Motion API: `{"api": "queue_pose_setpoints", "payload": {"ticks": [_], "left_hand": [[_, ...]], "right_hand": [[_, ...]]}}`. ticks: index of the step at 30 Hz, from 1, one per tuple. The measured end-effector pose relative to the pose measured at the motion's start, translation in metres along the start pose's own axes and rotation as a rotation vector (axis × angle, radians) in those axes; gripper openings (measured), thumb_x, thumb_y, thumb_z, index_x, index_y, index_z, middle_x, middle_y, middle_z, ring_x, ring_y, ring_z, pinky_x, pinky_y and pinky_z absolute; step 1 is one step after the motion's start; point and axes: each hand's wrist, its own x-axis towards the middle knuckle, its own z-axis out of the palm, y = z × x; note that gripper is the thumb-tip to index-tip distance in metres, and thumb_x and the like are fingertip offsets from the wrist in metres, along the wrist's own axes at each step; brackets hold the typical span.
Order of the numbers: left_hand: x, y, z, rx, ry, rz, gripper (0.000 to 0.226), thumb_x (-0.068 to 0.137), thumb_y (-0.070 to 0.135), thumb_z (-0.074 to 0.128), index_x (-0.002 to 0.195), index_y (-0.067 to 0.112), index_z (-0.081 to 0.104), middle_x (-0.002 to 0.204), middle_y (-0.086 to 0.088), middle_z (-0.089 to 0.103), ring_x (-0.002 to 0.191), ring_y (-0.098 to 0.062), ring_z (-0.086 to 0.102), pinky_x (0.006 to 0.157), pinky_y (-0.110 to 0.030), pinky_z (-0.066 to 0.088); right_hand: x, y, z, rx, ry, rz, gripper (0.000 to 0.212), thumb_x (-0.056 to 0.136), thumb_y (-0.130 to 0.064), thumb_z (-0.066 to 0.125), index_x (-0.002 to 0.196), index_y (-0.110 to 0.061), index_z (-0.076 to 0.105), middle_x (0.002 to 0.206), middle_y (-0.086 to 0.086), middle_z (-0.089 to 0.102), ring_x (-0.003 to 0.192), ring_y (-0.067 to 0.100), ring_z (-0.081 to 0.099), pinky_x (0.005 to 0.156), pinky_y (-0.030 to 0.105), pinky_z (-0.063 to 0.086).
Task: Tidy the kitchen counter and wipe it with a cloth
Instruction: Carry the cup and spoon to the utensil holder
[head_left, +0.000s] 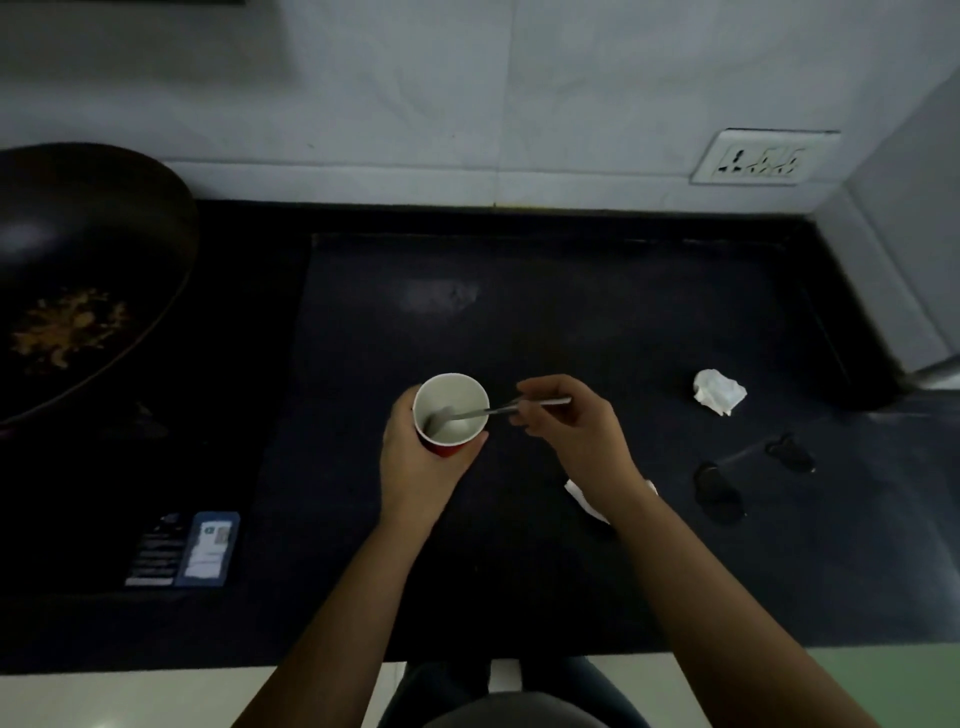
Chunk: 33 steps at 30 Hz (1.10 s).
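Over the dark surface (571, 322), our left hand (421, 467) wraps its grip round a red cup (451, 415); our right hand (566, 421) pinches a spoon (498, 410) dipped inside it.

One cup (451, 402), one spoon (467, 414), one pan (93, 270), two white tissues (719, 392) (582, 496), two dark objects (717, 491) (789, 453)

No words or numbers can be read. The blue and black packet (182, 550), near left on the counter (571, 322), carries print. It is too blurred to make out.
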Motion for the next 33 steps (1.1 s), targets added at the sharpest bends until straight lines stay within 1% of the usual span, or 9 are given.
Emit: {"api": "queue_pose_setpoints", "payload": {"ticks": [4,7,10,13,15,18,23,28,33], "left_hand": [[-0.013,0.009,-0.018,-0.012,-0.032,0.011,0.061,0.059,0.022,0.083,0.097,0.049,0.043,0.112,0.012,0.056,0.099,-0.002,0.055,0.073,-0.011,0.041],[-0.034,0.016,-0.031,-0.008,-0.019,0.008,0.065,0.059,0.023,0.083,0.109,0.04,0.044,0.117,0.01,0.055,0.103,-0.004,0.054,0.079,-0.014,0.043],[-0.064,0.022,-0.039,-0.005,0.018,-0.001,0.067,0.058,0.026,0.083,0.109,0.044,0.044,0.118,0.01,0.055,0.106,-0.005,0.054,0.083,-0.016,0.043],[-0.099,0.028,-0.045,-0.001,0.08,-0.026,0.067,0.057,0.026,0.084,0.104,0.049,0.042,0.116,0.012,0.056,0.104,0.002,0.053,0.078,-0.006,0.04],[-0.127,0.027,-0.049,0.011,0.143,-0.061,0.067,0.056,0.027,0.084,0.106,0.047,0.044,0.115,0.013,0.057,0.103,0.005,0.053,0.075,-0.001,0.04],[-0.176,0.018,-0.058,0.009,0.256,-0.141,0.068,0.057,0.026,0.084,0.111,0.04,0.047,0.114,0.012,0.056,0.102,0.004,0.054,0.075,-0.005,0.042],[-0.245,0.005,-0.087,-0.022,0.462,-0.241,0.063,0.062,0.018,0.081,0.11,0.035,0.044,0.106,0.015,0.053,0.091,0.001,0.053,0.056,-0.002,0.044],[-0.293,-0.021,-0.126,-0.005,0.62,-0.294,0.067,0.06,0.028,0.082,0.115,0.035,0.044,0.112,0.014,0.053,0.095,0.004,0.051,0.067,-0.009,0.042],[-0.346,-0.055,-0.187,-0.05,0.757,-0.323,0.069,0.057,0.03,0.084,0.112,0.039,0.044,0.113,0.014,0.053,0.097,0.004,0.051,0.074,-0.017,0.047]], "right_hand": [[-0.006,-0.01,-0.003,0.066,-0.037,-0.046,0.017,0.086,-0.006,0.058,0.085,-0.022,0.061,0.078,-0.004,0.067,0.072,0.0,0.067,0.072,0.019,0.056],[-0.014,-0.02,-0.007,0.025,-0.103,-0.107,0.015,0.086,-0.009,0.059,0.083,-0.024,0.062,0.077,-0.005,0.067,0.073,0.001,0.068,0.073,0.02,0.056],[-0.028,-0.028,-0.011,0.018,-0.17,-0.172,0.014,0.085,-0.011,0.06,0.08,-0.023,0.062,0.075,-0.005,0.067,0.072,0.004,0.068,0.071,0.021,0.056],[-0.044,-0.031,-0.012,0.005,-0.239,-0.209,0.017,0.084,-0.013,0.062,0.074,-0.026,0.062,0.066,-0.008,0.068,0.068,0.004,0.067,0.069,0.021,0.054],[-0.056,-0.029,-0.008,-0.01,-0.296,-0.228,0.019,0.084,-0.016,0.063,0.07,-0.028,0.062,0.061,-0.008,0.067,0.064,0.004,0.065,0.068,0.02,0.053],[-0.079,-0.025,0.009,-0.012,-0.42,-0.234,0.021,0.085,-0.014,0.062,0.067,-0.024,0.061,0.055,-0.008,0.062,0.057,0.002,0.06,0.063,0.017,0.05],[-0.128,-0.014,0.057,-0.059,-0.66,-0.198,0.017,0.086,-0.017,0.061,0.07,-0.023,0.063,0.059,-0.007,0.063,0.057,0.004,0.058,0.067,0.027,0.052],[-0.173,-0.016,0.106,-0.067,-0.807,-0.209,0.018,0.089,-0.012,0.055,0.074,-0.016,0.063,0.061,-0.004,0.06,0.051,0.001,0.056,0.059,0.016,0.049],[-0.227,-0.017,0.19,-0.093,-0.925,-0.227,0.022,0.091,-0.009,0.052,0.072,-0.017,0.06,0.057,0.0,0.057,0.045,0.003,0.052,0.052,0.016,0.047]]}}
